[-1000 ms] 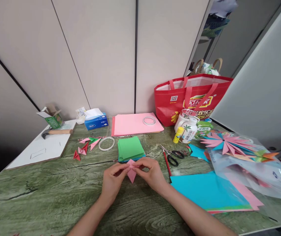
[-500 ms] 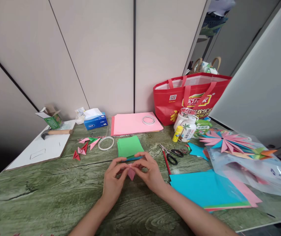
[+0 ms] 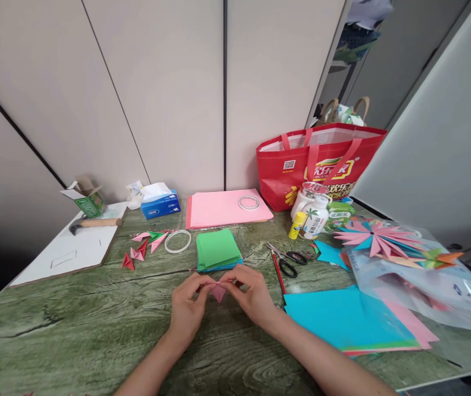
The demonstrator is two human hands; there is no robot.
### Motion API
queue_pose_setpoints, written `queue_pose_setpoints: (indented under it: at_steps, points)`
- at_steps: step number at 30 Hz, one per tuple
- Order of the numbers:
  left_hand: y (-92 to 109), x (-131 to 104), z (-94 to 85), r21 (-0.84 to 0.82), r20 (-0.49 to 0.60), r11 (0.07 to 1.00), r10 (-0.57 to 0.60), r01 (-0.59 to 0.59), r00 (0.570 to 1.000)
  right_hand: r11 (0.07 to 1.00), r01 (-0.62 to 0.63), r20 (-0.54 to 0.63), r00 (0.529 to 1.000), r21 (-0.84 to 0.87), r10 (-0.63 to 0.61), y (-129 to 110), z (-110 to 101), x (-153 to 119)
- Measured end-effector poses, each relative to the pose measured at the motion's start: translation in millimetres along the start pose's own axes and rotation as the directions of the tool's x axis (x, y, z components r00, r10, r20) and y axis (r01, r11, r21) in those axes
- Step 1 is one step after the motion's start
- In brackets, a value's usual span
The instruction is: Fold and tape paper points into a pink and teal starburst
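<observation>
Between my two hands is a small piece of folded pink paper (image 3: 219, 293), its point hanging down toward me. My left hand (image 3: 189, 302) pinches its left edge between thumb and fingers. On the other side, my right hand (image 3: 248, 291) pinches the right edge the same way. The paper's upper part is partly hidden by my fingertips. Just beyond my hands lies a stack of square paper (image 3: 219, 247), green on top with blue below. Several small folded paper pieces (image 3: 138, 251), red, pink and green, rest to the left of a roll of tape (image 3: 178, 241).
Right of my hands are scissors (image 3: 288, 264), a red pencil (image 3: 279, 272), a glue stick (image 3: 297, 225) and blue paper sheets (image 3: 343, 319). Behind stand a red bag (image 3: 277, 176) and pink sheets (image 3: 219, 209). A hammer (image 3: 95, 222) lies on a white board (image 3: 66, 258) at left.
My fingers have drawn down and closer together around the pink paper, leaving more of the green and blue stack uncovered. Both hands still pinch the paper.
</observation>
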State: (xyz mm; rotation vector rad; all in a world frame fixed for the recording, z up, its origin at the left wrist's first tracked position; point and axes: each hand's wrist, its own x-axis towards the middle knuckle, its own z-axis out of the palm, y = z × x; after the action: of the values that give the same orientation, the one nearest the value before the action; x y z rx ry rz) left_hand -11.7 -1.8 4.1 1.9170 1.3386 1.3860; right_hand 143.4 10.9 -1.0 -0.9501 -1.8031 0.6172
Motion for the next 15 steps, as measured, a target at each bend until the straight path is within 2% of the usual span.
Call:
queue_pose_setpoints:
  at_steps: [2, 4, 7, 11, 13, 15]
  points:
    - [0.7, -0.9, -0.1, -0.038, -0.033, 0.999, 0.017, -0.018, 0.999, 1.0, 0.007, 0.022, 1.0, -0.028, -0.007, -1.7, 0.9, -1.0]
    - [1.3, -0.8, 0.2, -0.071, -0.067, 0.997, -0.017, 0.013, 0.998, 0.999, 0.016, 0.05, 0.999, -0.038, -0.014, -1.8, 1.5, -1.6]
    - [2.4, 1.4, 1.6, -0.169, -0.075, 0.972, -0.178, 0.163, 0.981, 0.999, 0.042, 0.012, 0.999, -0.013, -0.042, 0.1, 1.5, -1.0]
    - [4.8, 6.0, 3.8, -0.433, 0.075, 0.813, -0.397, 0.388, 0.915, 0.989, 0.144, -0.08, 0.987, 0.02, -0.142, 0.5, -0.1, 0.9]
    - [5.6, 7.6, 4.1, -0.502, 0.125, 0.748, -0.433, 0.434, 0.893, 0.984, 0.177, -0.063, 0.983, 0.029, -0.175, -0.6, -0.5, 0.9]
    - [5.5, 8.4, 3.8, -0.533, 0.116, 0.723, -0.452, 0.439, 0.884, 0.983, 0.18, -0.039, 0.983, 0.04, -0.178, -1.3, 0.2, 0.2]
